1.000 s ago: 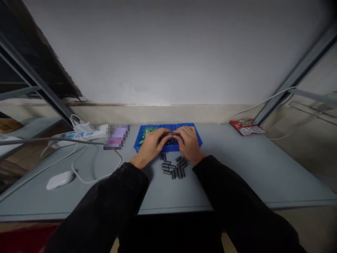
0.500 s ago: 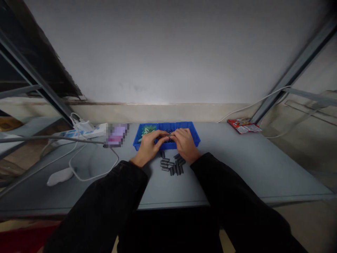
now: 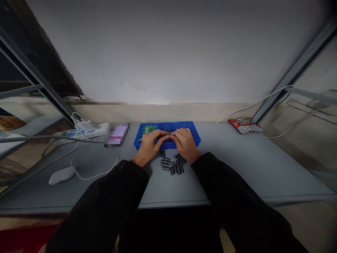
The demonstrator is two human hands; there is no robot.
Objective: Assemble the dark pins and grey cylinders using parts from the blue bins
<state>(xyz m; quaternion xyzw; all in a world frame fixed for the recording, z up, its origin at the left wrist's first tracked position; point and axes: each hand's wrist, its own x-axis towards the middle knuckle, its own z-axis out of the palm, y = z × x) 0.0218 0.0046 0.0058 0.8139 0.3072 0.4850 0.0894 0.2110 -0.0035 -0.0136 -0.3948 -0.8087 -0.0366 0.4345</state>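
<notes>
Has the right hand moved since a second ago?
Yes, slightly: against the blue tray, the right hand has shifted left and toward the tray's front, baring more of the rightmost compartment.

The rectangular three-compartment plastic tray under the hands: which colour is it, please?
The rectangular three-compartment plastic tray is blue; the head view shows it best.

The tray (image 3: 194, 131) looks like smooth plastic. The dark rods (image 3: 177, 168) look like shiny metal. The tabletop (image 3: 244, 161) is smooth and dull. The sleeves (image 3: 102, 193) are dull cloth.
</notes>
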